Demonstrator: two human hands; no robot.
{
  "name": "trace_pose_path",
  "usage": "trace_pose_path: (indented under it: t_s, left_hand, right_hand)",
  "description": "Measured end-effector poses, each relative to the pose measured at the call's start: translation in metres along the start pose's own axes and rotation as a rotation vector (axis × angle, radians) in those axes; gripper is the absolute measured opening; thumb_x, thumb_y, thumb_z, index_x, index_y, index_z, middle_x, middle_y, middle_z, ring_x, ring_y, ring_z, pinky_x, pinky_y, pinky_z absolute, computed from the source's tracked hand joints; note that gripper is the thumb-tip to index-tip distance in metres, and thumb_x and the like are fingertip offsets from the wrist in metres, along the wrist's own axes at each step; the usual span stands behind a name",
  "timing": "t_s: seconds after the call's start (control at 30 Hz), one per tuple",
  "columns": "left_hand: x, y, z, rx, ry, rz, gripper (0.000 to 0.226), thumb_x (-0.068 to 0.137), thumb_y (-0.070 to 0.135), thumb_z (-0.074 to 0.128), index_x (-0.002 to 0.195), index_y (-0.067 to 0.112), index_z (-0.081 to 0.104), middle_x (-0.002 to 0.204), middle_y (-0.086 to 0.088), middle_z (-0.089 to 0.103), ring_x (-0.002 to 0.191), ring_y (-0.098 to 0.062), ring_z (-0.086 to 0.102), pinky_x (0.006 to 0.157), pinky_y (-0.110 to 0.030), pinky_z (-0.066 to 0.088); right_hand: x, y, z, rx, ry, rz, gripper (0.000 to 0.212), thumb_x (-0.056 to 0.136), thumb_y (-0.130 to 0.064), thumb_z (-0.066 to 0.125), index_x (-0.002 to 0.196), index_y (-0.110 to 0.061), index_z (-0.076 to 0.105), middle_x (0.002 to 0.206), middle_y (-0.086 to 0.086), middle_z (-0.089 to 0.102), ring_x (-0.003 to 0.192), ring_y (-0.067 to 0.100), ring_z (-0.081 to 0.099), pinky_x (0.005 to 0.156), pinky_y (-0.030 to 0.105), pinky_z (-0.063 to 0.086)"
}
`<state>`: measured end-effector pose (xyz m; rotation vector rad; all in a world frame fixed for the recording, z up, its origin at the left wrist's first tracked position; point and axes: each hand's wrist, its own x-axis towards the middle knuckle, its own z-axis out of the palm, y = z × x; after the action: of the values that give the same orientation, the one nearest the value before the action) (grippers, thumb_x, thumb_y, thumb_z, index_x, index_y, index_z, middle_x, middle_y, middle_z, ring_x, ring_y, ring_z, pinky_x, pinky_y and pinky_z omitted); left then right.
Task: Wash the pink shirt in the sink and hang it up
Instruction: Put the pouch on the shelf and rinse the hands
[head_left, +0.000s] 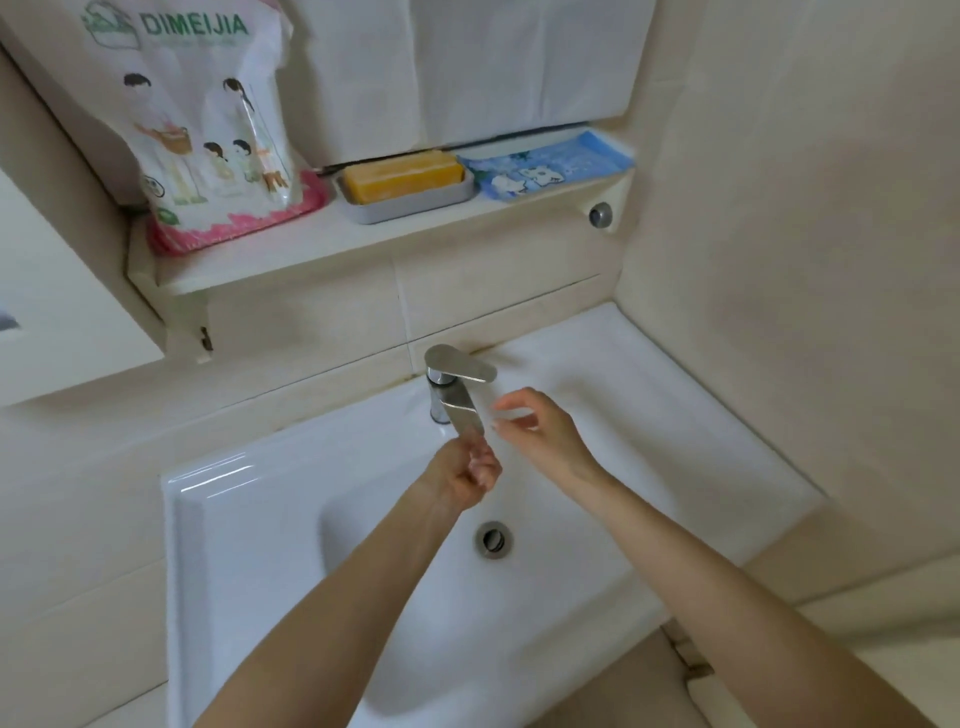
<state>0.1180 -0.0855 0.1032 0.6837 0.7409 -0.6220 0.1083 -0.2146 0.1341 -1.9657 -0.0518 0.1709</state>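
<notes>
Two hands are above the sink (218, 499). The left hand (465, 475) sits under the faucet spout (462, 415), fingers curled on nothing; the right hand (540, 431) hangs just beside it, fingers loosely spread.

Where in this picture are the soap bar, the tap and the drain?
soap bar (402, 174): head view, on its orange top face.
tap (460, 364): head view, on its flat lever handle.
drain (492, 540): head view, on its metal centre.

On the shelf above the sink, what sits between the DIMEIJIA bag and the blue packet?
A grey dish holding an orange soap bar sits between the DIMEIJIA bag and the blue packet on the shelf, seen in the head view.
</notes>
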Motion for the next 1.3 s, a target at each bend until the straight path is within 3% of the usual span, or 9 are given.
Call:
trace_pose_path:
  t_s: [0.1,0.37,0.57,0.7,0.93,1.07,1.17,1.23,1.3]
  left_hand:
    - [0.004,0.003,0.010,0.084,0.065,0.046,0.033,0.093,0.010,0.036,0.061,0.018,0.030,0.041,0.005,0.030,0.028,-0.007,0.025,0.028,-0.013,0.018]
    - [0.007,0.002,0.035,0.119,0.211,0.273,0.031,0.087,0.003,0.027,0.060,0.018,0.025,0.039,0.005,0.023,0.030,-0.010,0.019,0.033,-0.010,0.018]
    - [0.012,-0.004,0.042,0.076,0.294,0.340,0.029,0.085,0.001,0.025,0.060,0.016,0.026,0.035,0.005,0.024,0.027,-0.011,0.018,0.035,-0.009,0.018]
    - [0.014,-0.010,0.047,0.046,0.347,0.354,0.029,0.085,0.001,0.023,0.061,0.015,0.027,0.033,0.005,0.023,0.025,-0.011,0.017,0.035,-0.007,0.018]
    - [0.020,-0.012,0.053,-0.012,0.370,0.357,0.029,0.086,0.000,0.025,0.061,0.014,0.027,0.034,0.004,0.023,0.025,-0.011,0.017,0.035,-0.007,0.018]
    - [0.014,-0.014,0.062,0.162,0.168,0.362,0.035,0.095,0.010,0.040,0.060,0.013,0.042,0.043,0.002,0.042,0.033,-0.009,0.035,0.036,-0.015,0.027]
    - [-0.001,-0.013,0.076,0.403,-0.224,0.301,0.039,0.094,0.017,0.037,0.071,0.012,0.069,0.085,-0.004,0.072,0.069,-0.019,0.064,0.068,-0.030,0.043]
    - [-0.005,-0.010,0.084,0.462,-0.363,0.306,0.032,0.088,0.011,0.032,0.087,0.005,0.064,0.104,-0.010,0.070,0.080,-0.023,0.066,0.073,-0.034,0.044]
    - [-0.003,-0.006,0.090,0.613,-0.367,0.411,0.028,0.085,0.009,0.039,0.100,0.001,0.061,0.101,-0.013,0.068,0.086,-0.026,0.066,0.073,-0.032,0.049]
  right_hand:
    - [0.007,0.000,-0.006,0.011,0.026,0.009,0.014,0.088,-0.023,0.063,0.101,-0.017,0.064,0.108,-0.007,0.064,0.088,0.007,0.061,0.076,0.016,0.042]
    - [0.010,0.012,-0.029,-0.023,0.033,0.016,0.013,0.091,-0.024,0.060,0.101,-0.018,0.066,0.101,-0.012,0.063,0.080,0.003,0.057,0.056,0.004,0.038]
    - [0.010,0.021,-0.039,-0.064,-0.023,0.022,0.017,0.091,-0.027,0.061,0.103,-0.016,0.067,0.097,-0.011,0.065,0.086,0.003,0.057,0.071,0.012,0.041]
    - [0.009,0.027,-0.042,-0.076,-0.063,0.028,0.016,0.090,-0.028,0.062,0.101,-0.016,0.067,0.094,-0.014,0.063,0.080,-0.003,0.055,0.064,0.004,0.038]
    - [0.011,0.031,-0.051,-0.084,-0.115,0.027,0.017,0.091,-0.027,0.061,0.101,-0.014,0.067,0.096,-0.009,0.065,0.080,-0.002,0.056,0.068,0.008,0.039]
    - [0.014,0.027,-0.056,-0.007,-0.080,0.035,0.024,0.092,-0.028,0.061,0.115,-0.020,0.061,0.105,-0.003,0.063,0.091,0.013,0.061,0.075,0.022,0.051]
    - [0.020,0.021,-0.064,0.147,0.026,0.082,0.034,0.088,-0.031,0.066,0.120,-0.025,0.060,0.105,-0.002,0.062,0.089,0.017,0.064,0.071,0.027,0.056]
    - [0.023,0.018,-0.073,0.149,0.050,0.090,0.034,0.083,-0.031,0.072,0.116,-0.022,0.066,0.101,-0.001,0.066,0.079,0.012,0.062,0.062,0.021,0.051]
    - [0.025,0.012,-0.086,0.236,0.054,0.089,0.020,0.080,-0.018,0.076,0.098,-0.012,0.072,0.089,0.005,0.067,0.067,0.011,0.059,0.054,0.017,0.045]
